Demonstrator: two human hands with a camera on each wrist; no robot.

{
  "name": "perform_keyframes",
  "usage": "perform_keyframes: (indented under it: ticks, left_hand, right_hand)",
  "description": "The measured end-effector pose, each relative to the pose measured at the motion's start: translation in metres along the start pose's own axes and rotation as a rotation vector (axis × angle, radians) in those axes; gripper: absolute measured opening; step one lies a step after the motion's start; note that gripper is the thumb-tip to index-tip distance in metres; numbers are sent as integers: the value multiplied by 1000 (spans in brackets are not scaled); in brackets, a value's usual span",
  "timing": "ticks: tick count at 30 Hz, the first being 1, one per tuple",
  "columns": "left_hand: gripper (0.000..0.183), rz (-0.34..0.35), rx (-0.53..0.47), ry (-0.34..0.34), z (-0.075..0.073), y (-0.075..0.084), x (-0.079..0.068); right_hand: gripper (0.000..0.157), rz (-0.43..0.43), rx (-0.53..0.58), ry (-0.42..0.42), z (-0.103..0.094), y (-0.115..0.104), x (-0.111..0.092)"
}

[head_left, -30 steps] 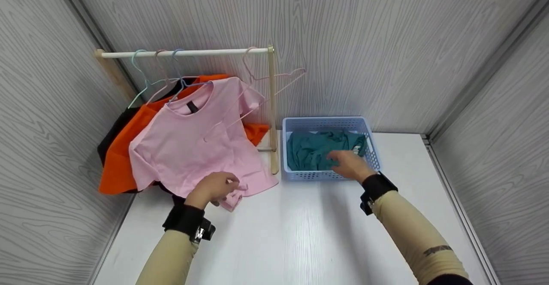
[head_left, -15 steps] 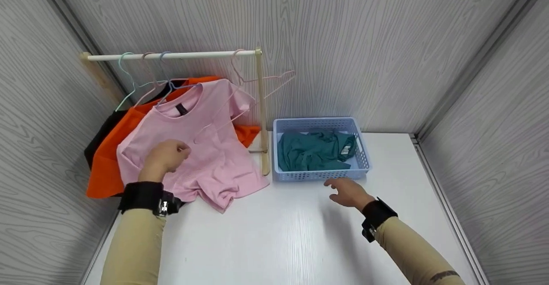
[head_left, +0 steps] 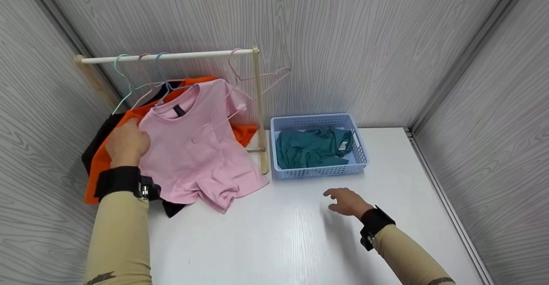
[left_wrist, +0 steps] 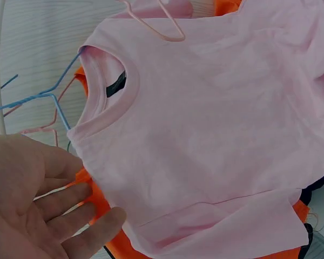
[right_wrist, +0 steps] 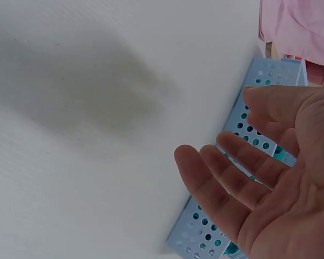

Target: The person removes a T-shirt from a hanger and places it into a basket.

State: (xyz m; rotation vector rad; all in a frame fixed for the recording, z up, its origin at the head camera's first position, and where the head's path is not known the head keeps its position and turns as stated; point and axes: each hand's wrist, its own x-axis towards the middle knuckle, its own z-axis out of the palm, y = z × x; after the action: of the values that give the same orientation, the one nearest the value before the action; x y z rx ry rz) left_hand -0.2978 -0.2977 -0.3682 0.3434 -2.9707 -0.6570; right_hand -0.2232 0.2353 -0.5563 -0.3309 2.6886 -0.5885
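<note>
A pink T-shirt (head_left: 188, 143) hangs on a blue hanger (head_left: 167, 86) at the front of the clothes rack's row. My left hand (head_left: 128, 142) is at the shirt's left shoulder, over the edge of an orange garment (head_left: 101, 167). In the left wrist view its fingers (left_wrist: 70, 205) are extended beside the pink fabric and grip nothing; whether they touch it I cannot tell. My right hand (head_left: 348, 201) hovers above the white table in front of a blue basket (head_left: 319, 172), fingers loosely bent and holding nothing. A dark green garment (head_left: 311, 147) with a white print lies inside the basket.
The rack's white rail (head_left: 193, 55) also carries a mint hanger (head_left: 124, 79), a pink hanger behind the blue one, and a bare pink hanger (head_left: 270, 74) by the wooden post (head_left: 258, 113). Black fabric (head_left: 96, 141) hangs behind. Grey panels enclose the table.
My left hand has left the shirt's lower hem and moved up and left to its shoulder. The right hand has drawn back from over the basket toward me. The shirt's hem now hangs loose.
</note>
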Motion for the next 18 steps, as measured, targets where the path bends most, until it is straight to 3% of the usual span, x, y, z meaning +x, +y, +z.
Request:
perform_keyframes:
  ticks: [4, 10, 15, 18]
  left_hand:
    - [45, -1, 9, -85, 6, 0, 3]
    - [47, 51, 46, -36, 6, 2, 4]
    - [43, 84, 17, -77, 8, 10, 6]
    - [39, 84, 12, -59, 12, 16, 8]
  right_hand:
    - [37, 26, 15, 14, 5, -2, 0]
    - [37, 5, 55, 8, 9, -8, 2]
    - [36, 15, 70, 0, 13, -10, 0]
    - [34, 29, 80, -3, 15, -8, -3]
